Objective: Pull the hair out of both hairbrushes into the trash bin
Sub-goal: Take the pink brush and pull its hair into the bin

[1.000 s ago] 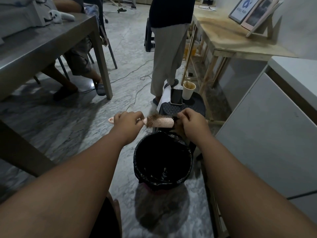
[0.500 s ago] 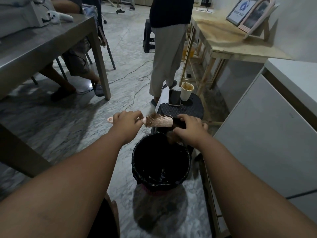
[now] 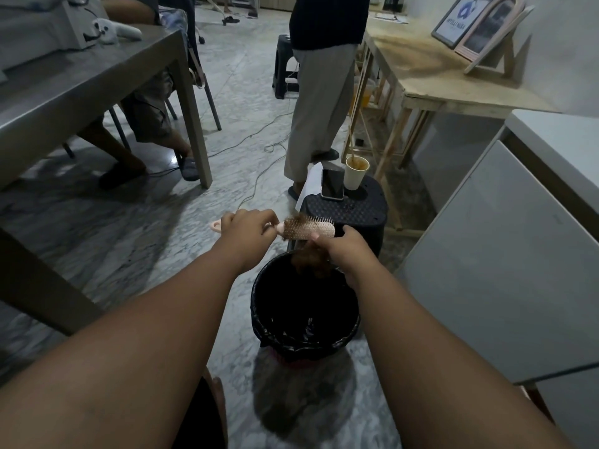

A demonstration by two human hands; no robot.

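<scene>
My left hand grips the handle of a pink hairbrush, held level above the far rim of a black-lined trash bin. Brown hair still sits in the bristles near the handle end. My right hand pinches a clump of brown hair that hangs just under the brush head, over the bin's opening. Only one hairbrush is in view.
A black stool behind the bin carries a phone and a paper cup. A person stands beyond it. A grey table is at left, a wooden table and white cabinet at right. Cables lie on the floor.
My right hand has moved from the brush tip down and toward me, drawing a clump of hair off the bristles to the bin's mouth. The left hand kept the brush nearly still.
</scene>
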